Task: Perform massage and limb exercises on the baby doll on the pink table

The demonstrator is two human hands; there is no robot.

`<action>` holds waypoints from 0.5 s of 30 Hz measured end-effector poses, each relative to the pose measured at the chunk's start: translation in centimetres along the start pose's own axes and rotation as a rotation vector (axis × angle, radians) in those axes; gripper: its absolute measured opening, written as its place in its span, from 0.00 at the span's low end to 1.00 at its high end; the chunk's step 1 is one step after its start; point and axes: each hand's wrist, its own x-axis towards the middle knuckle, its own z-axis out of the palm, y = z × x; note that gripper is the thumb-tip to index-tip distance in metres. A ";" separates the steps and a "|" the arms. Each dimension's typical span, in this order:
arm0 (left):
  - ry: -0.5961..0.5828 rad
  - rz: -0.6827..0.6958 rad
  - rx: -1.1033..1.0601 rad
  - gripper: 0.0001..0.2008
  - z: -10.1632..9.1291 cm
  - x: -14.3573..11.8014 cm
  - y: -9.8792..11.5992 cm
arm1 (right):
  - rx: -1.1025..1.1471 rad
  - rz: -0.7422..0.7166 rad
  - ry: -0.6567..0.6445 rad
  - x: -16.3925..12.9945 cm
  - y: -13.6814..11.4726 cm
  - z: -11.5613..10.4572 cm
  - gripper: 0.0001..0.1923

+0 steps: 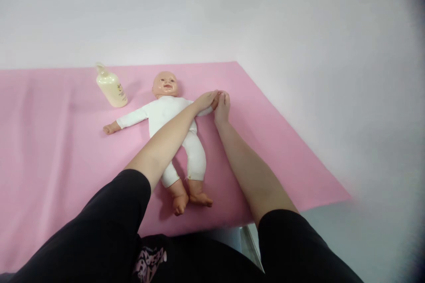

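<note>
A baby doll (162, 112) with a white cloth body lies on its back, head toward the wall and feet toward me. My left hand (206, 100) reaches across its body and closes around the doll's hand on the right side of the view. From the right, my right hand (222, 107) meets it, fingers curled at the same small doll hand (215, 102). My fingers hide most of that doll hand. The doll's other arm stretches out to the left, and its bare plastic feet lie near the front edge.
A pale yellow pump bottle (112, 90) stands left of the doll's head. Pink cloth (272, 154) covers the table, with folds at the left. White walls rise behind and to the right. The table's front edge runs close to my body.
</note>
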 end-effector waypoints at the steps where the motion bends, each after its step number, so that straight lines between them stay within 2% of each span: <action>1: -0.005 0.002 -0.001 0.24 0.0 0.0 0.0 | 0.010 0.014 0.001 0.0 0.0 0.0 0.24; 6: -0.024 -0.015 0.005 0.29 0.0 0.2 -0.1 | 0.074 0.078 -0.029 0.1 0.6 0.2 0.26; 9: -0.019 -0.029 0.007 0.27 -0.1 0.4 -0.2 | 0.097 0.100 -0.056 0.3 1.1 0.3 0.23; 15: -0.030 -0.015 -0.004 0.28 -0.2 0.4 -0.4 | 0.095 0.068 -0.062 0.3 0.9 0.3 0.21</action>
